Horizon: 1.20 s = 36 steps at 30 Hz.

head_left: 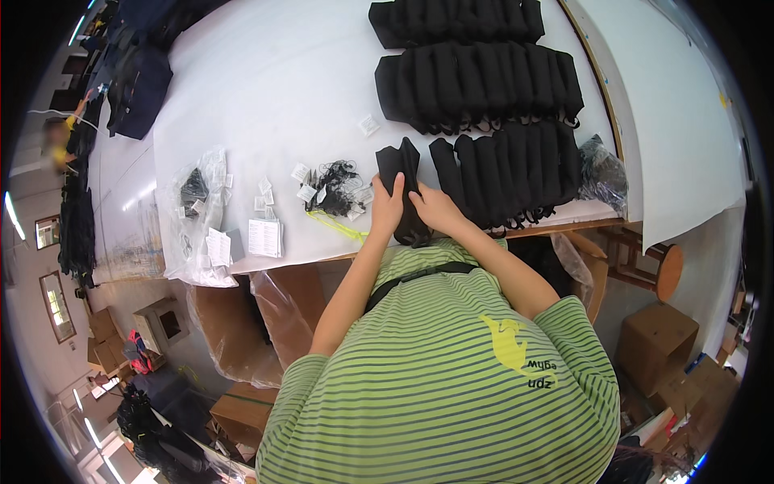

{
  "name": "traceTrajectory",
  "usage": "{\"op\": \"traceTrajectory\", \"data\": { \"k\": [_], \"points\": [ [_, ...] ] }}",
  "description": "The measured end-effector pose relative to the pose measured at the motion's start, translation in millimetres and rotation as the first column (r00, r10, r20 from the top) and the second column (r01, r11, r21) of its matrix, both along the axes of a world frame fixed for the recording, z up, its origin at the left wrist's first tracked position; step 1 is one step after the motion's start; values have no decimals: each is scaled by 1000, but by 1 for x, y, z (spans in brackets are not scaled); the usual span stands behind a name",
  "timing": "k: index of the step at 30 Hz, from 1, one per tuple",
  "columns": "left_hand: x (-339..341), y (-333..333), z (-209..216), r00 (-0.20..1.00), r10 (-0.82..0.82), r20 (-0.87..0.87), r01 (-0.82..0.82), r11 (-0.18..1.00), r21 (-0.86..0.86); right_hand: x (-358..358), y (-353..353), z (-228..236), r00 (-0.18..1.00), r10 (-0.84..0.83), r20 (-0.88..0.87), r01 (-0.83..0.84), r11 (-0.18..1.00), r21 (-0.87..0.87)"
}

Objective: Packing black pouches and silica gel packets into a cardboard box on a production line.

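Observation:
A long, narrow black cloth pouch [398, 161] stands at the table's near edge, directly in front of me. My left hand [387, 206] grips its left side, thumb on the near face. From the right, my right hand [439, 210] closes on the same pouch, its thumb pressed against the cloth. Thin black loops hang at the pouch's lower end. Just right of it is a row of similar black pouches [512, 173], packed side by side. To the left lies a tangle of black cords [343, 179] with small white tags and a yellow-green strap [339, 227].
Two more rows of black pouches [480, 85] lie farther back. A clear plastic bag [211, 194], a stack of printed cards [264, 238] and a small white packet [368, 125] rest on the white table [266, 81]. Open cardboard boxes [298, 298] stand below its edge.

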State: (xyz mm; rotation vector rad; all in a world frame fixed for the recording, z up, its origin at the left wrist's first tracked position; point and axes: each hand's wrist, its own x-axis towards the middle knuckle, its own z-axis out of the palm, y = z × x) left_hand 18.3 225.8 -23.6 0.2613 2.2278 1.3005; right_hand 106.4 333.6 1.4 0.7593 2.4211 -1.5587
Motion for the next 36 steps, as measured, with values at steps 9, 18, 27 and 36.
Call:
{"op": "traceTrajectory", "data": {
  "k": [9, 18, 27, 36],
  "points": [
    [-1, 5, 15, 999, -14, -52, 14, 1000, -5, 34, 15, 50, 976, 21, -216, 85, 881, 466],
    [0, 5, 20, 999, -37, 20, 36, 999, 39, 35, 27, 21, 997, -67, -30, 73, 852, 518],
    [9, 0, 15, 934, -73, -349, 103, 993, 66, 26, 19, 28, 987, -98, -125, 124, 966, 225],
    [7, 1, 24, 978, -55, -201, 78, 991, 109, 26, 22, -21, 943, -332, 29, 280, 742, -609]
  ]
}}
